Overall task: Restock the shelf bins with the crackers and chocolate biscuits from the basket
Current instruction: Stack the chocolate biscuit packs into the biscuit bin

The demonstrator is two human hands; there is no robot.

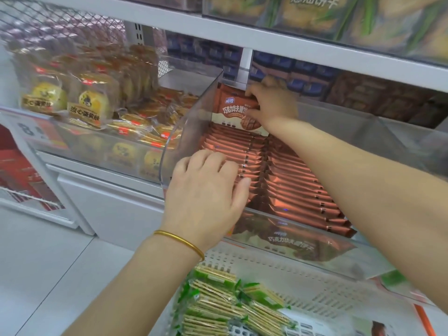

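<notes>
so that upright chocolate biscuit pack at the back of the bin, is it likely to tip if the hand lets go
Probably, yes: the chocolate biscuit pack stands upright and thin, gripped at its top by the right hand. Its glossy wrapper looks slippery, so it may slide. It seems fairly stiff, staying flat like the packed rows.
</notes>
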